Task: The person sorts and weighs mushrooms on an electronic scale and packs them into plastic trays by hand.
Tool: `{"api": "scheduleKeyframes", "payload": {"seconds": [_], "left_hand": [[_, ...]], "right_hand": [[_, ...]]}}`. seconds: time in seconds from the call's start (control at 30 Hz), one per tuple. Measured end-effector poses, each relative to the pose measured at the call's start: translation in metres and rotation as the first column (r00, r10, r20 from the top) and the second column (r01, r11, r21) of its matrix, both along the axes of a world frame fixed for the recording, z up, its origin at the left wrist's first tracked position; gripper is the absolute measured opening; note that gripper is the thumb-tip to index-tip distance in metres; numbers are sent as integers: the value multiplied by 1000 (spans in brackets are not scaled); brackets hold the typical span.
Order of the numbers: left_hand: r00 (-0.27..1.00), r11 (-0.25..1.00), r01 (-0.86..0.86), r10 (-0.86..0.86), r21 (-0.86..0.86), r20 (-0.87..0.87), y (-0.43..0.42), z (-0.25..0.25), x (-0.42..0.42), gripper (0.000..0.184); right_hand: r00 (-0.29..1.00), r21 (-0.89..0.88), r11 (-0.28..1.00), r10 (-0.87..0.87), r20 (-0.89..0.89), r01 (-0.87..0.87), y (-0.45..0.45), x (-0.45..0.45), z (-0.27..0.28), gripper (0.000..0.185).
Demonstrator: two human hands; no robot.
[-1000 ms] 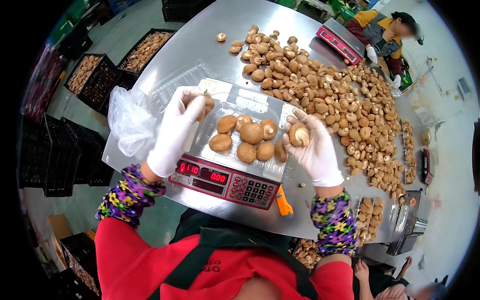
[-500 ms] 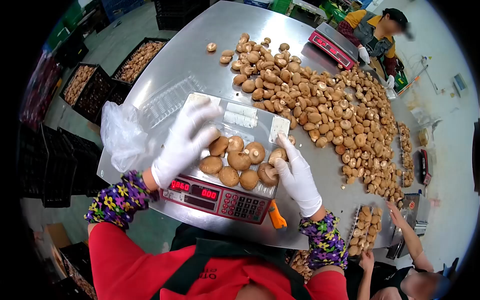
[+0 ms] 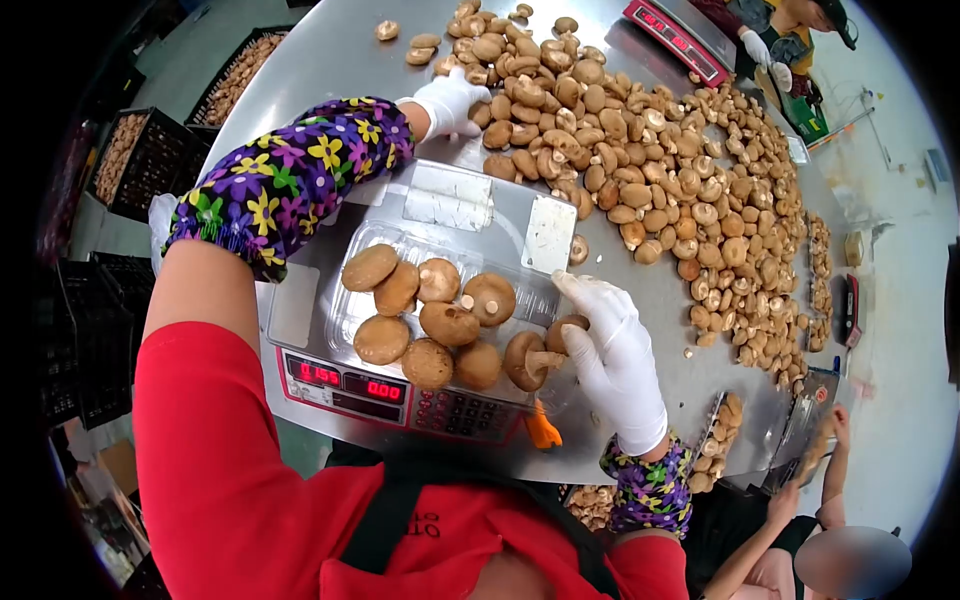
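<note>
My left hand [image 3: 447, 104], in a white glove, reaches to the near left edge of the mushroom pile [image 3: 640, 180]; its fingertips are among the mushrooms and whether it grips one is unclear. At the right end of the clear plastic tray [image 3: 345, 325], my gloved right hand [image 3: 612, 350] has its thumb and fingers around a brown mushroom [image 3: 566, 334]. Several brown mushrooms [image 3: 450, 323] lie in the tray, some stem up. Beneath the tray is a scale [image 3: 452, 197] with a red-edged keypad and lit red digits.
An orange-handled tool [image 3: 541, 428] lies by the scale's front right corner. A second scale [image 3: 680, 40] and a person stand at the far side. Filled trays [image 3: 715, 445] and another person are at the lower right. Black crates [image 3: 130, 165] stand on the floor at left.
My left hand has moved from above the tray to the pile. Another mushroom now lies at the tray's upper left. My right hand remains at the tray's right end.
</note>
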State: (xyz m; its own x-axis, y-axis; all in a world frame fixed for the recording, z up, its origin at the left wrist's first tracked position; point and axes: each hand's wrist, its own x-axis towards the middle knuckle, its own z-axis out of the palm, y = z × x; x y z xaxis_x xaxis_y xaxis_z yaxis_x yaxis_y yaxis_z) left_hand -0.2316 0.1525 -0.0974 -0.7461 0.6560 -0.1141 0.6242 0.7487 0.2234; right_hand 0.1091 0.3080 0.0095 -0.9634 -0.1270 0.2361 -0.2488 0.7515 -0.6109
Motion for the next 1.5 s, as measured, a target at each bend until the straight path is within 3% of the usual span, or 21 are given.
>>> {"api": "scheduleKeyframes", "payload": {"seconds": [0.13,0.23,0.27,0.3,0.37,0.43,0.47,0.63,0.7,0.73,0.87,0.97,1.07,1.13,1.2,1.23,1.3,1.33,1.4,1.47,1.5], "left_hand": [[999,994,33,-35,100,13,-14,-7,-17,55],[996,928,-86,71,362,53,-25,39,-2,52],[997,844,-18,-23,536,69,-30,65,17,50],[998,833,-30,-8,552,66,-29,94,43,48],[960,721,224,-279,656,-21,-37,130,98,48],[864,674,476,-476,565,-161,-41,144,153,48],[846,750,532,-456,392,-276,-40,147,179,50],[826,775,563,-539,287,-164,-34,120,234,45],[852,809,520,-514,275,-100,-36,117,233,41],[868,797,466,-496,385,-25,-39,119,227,34],[871,826,33,-301,563,390,-54,132,213,26],[865,588,-240,-231,772,445,-77,147,215,30],[883,495,-349,-111,796,456,-99,142,223,32],[885,485,-368,-80,793,459,-109,143,240,33],[937,450,-296,-35,843,348,-116,129,252,32],[951,434,-238,-79,869,300,-119,121,256,30],[998,596,-23,-31,802,51,-123,114,265,32],[996,635,85,-64,768,-58,-120,114,272,33],[958,758,284,-249,587,-143,-116,110,281,39],[851,819,491,-379,296,-364,-111,96,284,41],[869,842,467,-381,269,-317,-112,97,286,50]], "right_hand": [[996,-28,997,-74,-59,72,-3,4,-4,41],[985,-52,988,-149,-85,145,-1,10,-4,35],[984,-58,987,-153,-89,149,0,13,-3,35],[976,-73,981,-189,-113,181,2,17,-2,33],[954,-133,962,-257,-151,238,3,25,-3,28],[945,-179,947,-292,-147,265,0,31,-1,27],[942,-224,936,-307,-138,273,-2,35,0,27],[933,-237,927,-330,-143,292,-13,53,-6,24],[927,-217,927,-341,-155,305,-16,59,-8,23],[924,-204,928,-347,-161,313,-17,62,-10,23],[891,-112,935,-355,-283,336,-22,55,-8,23],[911,-15,982,-179,-371,186,-41,30,6,24],[957,213,966,-87,-277,150,-73,9,-1,38],[945,356,924,-17,-327,140,-88,0,-14,43],[924,368,921,26,-382,127,-92,-2,-17,41],[914,236,966,2,-406,103,-90,0,-17,40],[907,-107,994,-48,-419,3,-79,6,-11,37],[950,-339,941,-125,-287,21,-75,18,-2,33],[984,-847,504,-131,118,169,-62,40,8,28],[966,-721,652,-242,95,234,-33,74,9,25],[955,-667,688,-258,144,286,-17,97,9,25]]}}
